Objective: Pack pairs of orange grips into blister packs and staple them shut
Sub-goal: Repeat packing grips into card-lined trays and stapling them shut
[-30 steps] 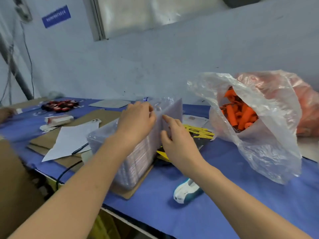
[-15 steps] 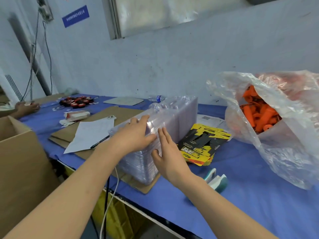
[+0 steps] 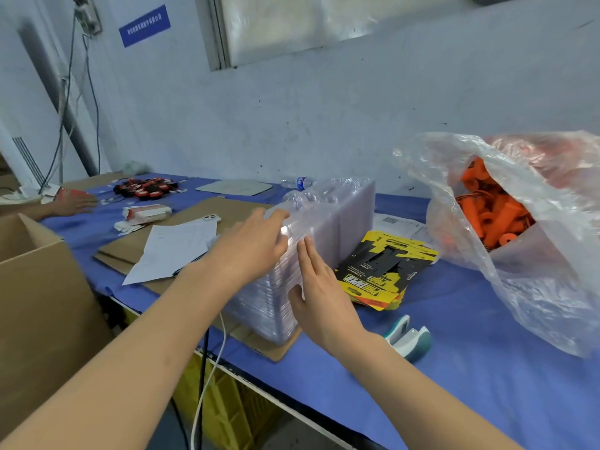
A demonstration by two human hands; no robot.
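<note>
A tall stack of clear blister packs (image 3: 337, 219) lies on its side on a cardboard sheet in the middle of the blue table. My left hand (image 3: 251, 246) rests on the stack's top near its front end, fingers spread and slightly bent. Flat against the stack's right side presses my right hand (image 3: 319, 293), fingers straight. Orange grips (image 3: 490, 212) fill a clear plastic bag (image 3: 535, 287) at the right. Yellow and black backing cards (image 3: 386, 267) lie just right of the stack. A white and teal stapler (image 3: 409, 337) sits near the table's front edge, beside my right wrist.
An open cardboard box (image 3: 39, 287) stands at the left. Papers (image 3: 175, 248), a phone (image 3: 212, 218) and cardboard sheets lie left of the stack. Red and black parts (image 3: 146, 188) and another person's hand (image 3: 73, 203) are at the far left. A water bottle (image 3: 297, 182) lies behind.
The view has swung left. My right hand slid from the stack's far top edge down to its near right side; my left hand moved toward the near end too.
</note>
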